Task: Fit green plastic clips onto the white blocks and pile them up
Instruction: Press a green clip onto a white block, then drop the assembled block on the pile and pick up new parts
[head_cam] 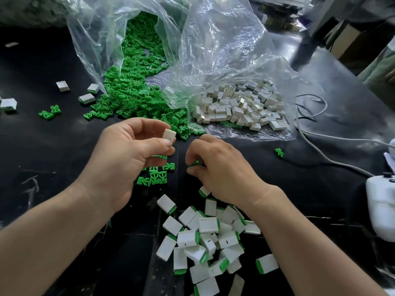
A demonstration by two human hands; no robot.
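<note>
My left hand (126, 154) pinches a white block (169, 135) between thumb and fingers, held above the black table. My right hand (218, 167) is just to its right, fingers curled round a green clip (193, 163). A few loose green clips (157, 175) lie under and between the hands. In front of me sits a pile of white blocks with green clips fitted (211, 242). A clear bag spills green clips (136, 90) at the back centre. Another clear bag holds bare white blocks (241, 105) at the back right.
Stray fitted blocks (86, 98) and two green clips (49, 112) lie at the left. A single clip (279, 152) lies at the right. White cables (320, 154) and a white device (382, 208) occupy the right edge. The black table (42, 146) lies under it all.
</note>
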